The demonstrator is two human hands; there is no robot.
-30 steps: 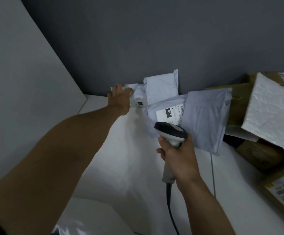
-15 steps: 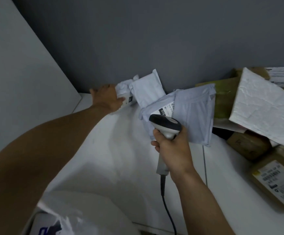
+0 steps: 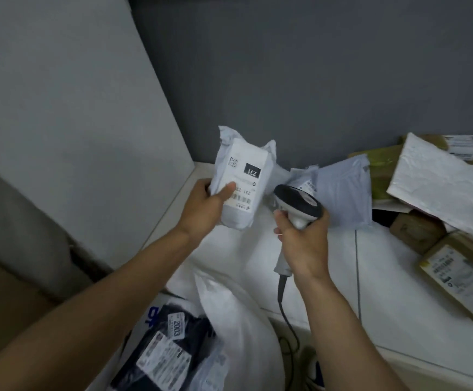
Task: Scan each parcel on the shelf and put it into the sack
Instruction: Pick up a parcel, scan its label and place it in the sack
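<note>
White shelf (image 3: 399,277), parcel (image 3: 243,170) held low in left grip (image 3: 201,210), scanner (image 3: 300,204) beside

Left hand (image 3: 204,206) grips parcel (image 3: 246,165), thumb across front; right hand (image 3: 305,244) grips scanner (image 3: 300,204).

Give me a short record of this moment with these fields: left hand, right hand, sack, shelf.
left hand: holds white parcel up, label marked 231 facing the camera
right hand: grips barcode scanner beside that parcel
sack: open, below the hands, dark labelled parcel inside
shelf: grey mailer, white padded mailer, cardboard boxes
</note>
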